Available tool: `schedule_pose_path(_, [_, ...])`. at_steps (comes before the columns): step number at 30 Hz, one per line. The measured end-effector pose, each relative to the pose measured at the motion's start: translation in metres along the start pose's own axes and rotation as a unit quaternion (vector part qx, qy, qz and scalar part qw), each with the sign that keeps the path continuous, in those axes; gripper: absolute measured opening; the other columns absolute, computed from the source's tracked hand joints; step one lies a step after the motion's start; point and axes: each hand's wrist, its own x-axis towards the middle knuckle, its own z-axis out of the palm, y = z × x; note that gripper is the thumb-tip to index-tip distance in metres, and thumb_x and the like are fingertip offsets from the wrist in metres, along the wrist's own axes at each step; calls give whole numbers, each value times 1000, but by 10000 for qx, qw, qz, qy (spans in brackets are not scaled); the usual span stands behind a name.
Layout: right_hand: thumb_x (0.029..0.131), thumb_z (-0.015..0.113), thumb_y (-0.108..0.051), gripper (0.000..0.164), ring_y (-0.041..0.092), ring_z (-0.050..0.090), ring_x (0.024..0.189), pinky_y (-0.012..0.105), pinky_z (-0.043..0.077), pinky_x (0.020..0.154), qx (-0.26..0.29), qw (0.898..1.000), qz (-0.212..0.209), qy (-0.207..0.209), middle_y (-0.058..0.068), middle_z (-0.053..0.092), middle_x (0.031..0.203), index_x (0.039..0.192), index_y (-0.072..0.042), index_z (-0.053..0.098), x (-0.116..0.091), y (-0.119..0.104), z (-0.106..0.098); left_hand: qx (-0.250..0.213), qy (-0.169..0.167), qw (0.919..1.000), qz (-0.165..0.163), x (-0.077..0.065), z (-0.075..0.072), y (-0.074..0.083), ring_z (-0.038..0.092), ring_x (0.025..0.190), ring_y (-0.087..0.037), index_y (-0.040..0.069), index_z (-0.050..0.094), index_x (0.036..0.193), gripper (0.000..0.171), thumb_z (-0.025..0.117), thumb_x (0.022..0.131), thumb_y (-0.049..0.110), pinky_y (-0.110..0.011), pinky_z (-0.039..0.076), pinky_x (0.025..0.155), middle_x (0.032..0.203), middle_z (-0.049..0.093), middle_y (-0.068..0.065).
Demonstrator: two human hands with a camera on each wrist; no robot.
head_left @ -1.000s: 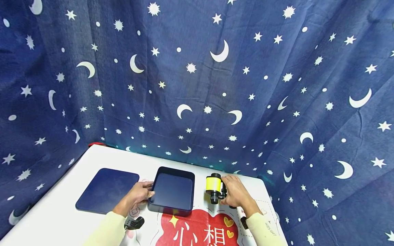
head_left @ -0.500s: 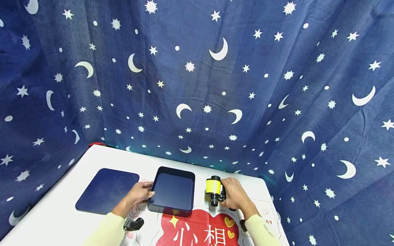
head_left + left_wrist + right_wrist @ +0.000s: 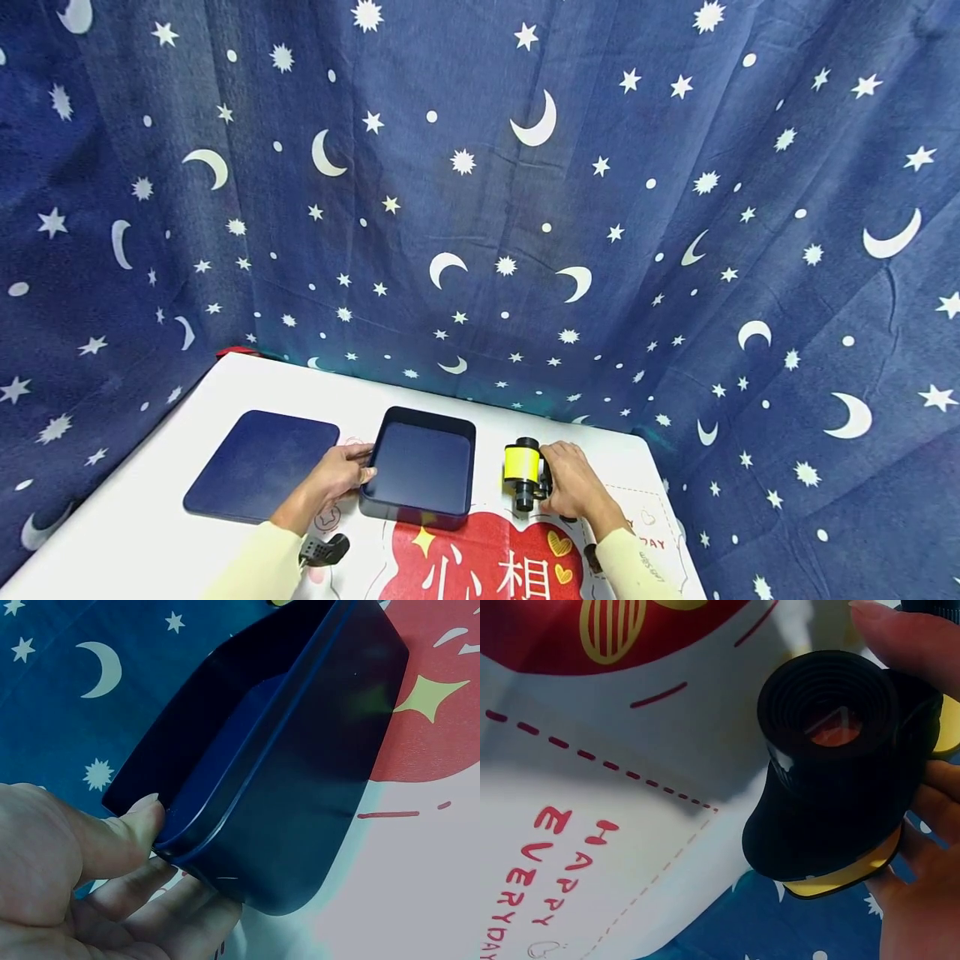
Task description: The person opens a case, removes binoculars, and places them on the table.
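A pair of yellow and black binoculars (image 3: 521,464) is in my right hand (image 3: 573,483), to the right of the open box. My right fingers and thumb curl round its right barrel, which they mostly hide in the head view. In the right wrist view one black eyepiece (image 3: 826,694) of the binoculars faces the camera. With thumb over the rim and fingers on the outer side, my left hand (image 3: 337,473) grips the left wall of a dark blue square box (image 3: 416,513). That pinch at the box corner shows closely in the left wrist view.
A flat dark blue lid (image 3: 262,465) lies on the white table (image 3: 288,383) left of the box. The table's cloth bears a red print (image 3: 480,558) at the front. Blue curtains (image 3: 495,200) with stars and moons stand behind and at the sides.
My right hand and the binoculars have shifted slightly toward the table's front. The left hand and the box have stayed in place.
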Motion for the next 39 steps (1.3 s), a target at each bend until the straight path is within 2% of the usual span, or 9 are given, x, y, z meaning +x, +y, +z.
schedule_pose_path(4, [52,99,-29,84,28,62,117,54,44,115,74,9998,110,-120,6,72,111,123,-3,64,-1,0,4,-21,-7,10000,25,0,1,-1,67,118,-37,-17,42,149,60,64,94,-9,-53,61,93,151,45,-41])
schedule_pose_path(13, [52,100,-29,86,30,62,118,55,44,115,140,9997,128,-121,8,72,113,124,-2,64,-4,1,12,50,-16,10000,27,-2,0,-3,64,125,-46,-16,41,149,60,64,95,-8,-53,61,94,151,44,-41])
schedule_pose_path(20, [49,102,-30,88,30,62,117,56,44,114,246,9996,102,-101,7,71,112,123,-2,64,-5,0,19,7,59,10000,-19,-7,-1,-3,67,119,-38,-15,42,149,60,64,94,-8,-52,62,93,151,45,-40])
schedule_pose_path(28, [49,101,-27,87,32,61,118,58,43,116,306,9992,240,-120,10,71,113,123,-1,64,-10,3,23,-82,16,10000,52,-5,4,-5,64,124,-41,-15,42,150,60,64,95,-8,-56,59,97,151,45,-40])
schedule_pose_path(35, [51,102,-27,89,35,60,124,61,41,118,364,9982,382,-274,14,70,120,126,1,62,-18,5,32,-135,-47,9998,136,-6,9,-8,68,118,-39,-18,43,147,58,65,94,-10,-58,58,98,144,51,-42])
schedule_pose_path(37, [52,102,-28,91,38,59,127,63,41,117,348,9980,399,-359,15,70,123,128,1,62,-20,5,33,80,4,9998,204,-7,11,-9,69,117,-41,-19,45,145,57,67,93,-8,-57,59,97,140,55,-42])
schedule_pose_path(39, [53,102,-29,95,40,55,134,67,38,117,364,9966,502,-547,16,68,129,133,0,60,-24,6,32,558,118,9977,368,-10,11,-10,68,119,-45,-19,49,142,57,71,92,-4,-55,59,97,136,58,-42])
